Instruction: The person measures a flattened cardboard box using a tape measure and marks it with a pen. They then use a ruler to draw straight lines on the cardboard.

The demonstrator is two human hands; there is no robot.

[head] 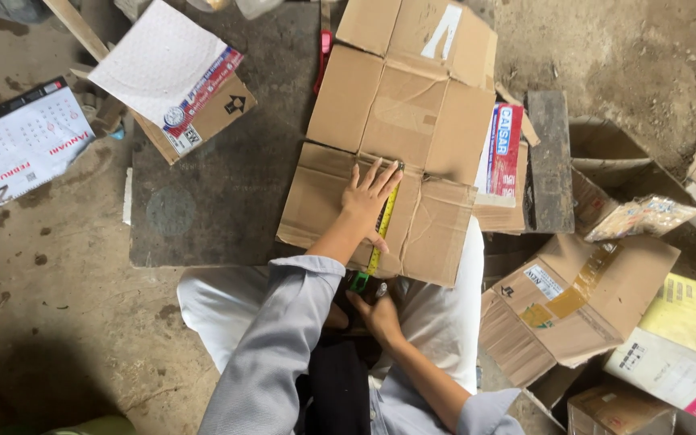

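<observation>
A flattened brown cardboard box (pixel 400 121) lies unfolded on a dark slab in front of me. My left hand (pixel 366 196) presses flat on its near flap, fingers spread, pinning a yellow tape measure blade (pixel 383 227) that runs along the flap toward me. My right hand (pixel 376 308) sits close to my lap at the near edge of the cardboard, holding the tape measure's case end, which is mostly hidden by the fingers.
A dark slab (pixel 219 177) lies under the cardboard. A calendar (pixel 18 145) lies on the dirt floor at left, a small box with white padding (pixel 175 76) behind it. Several cardboard boxes (pixel 582 302) and cartons crowd the right side.
</observation>
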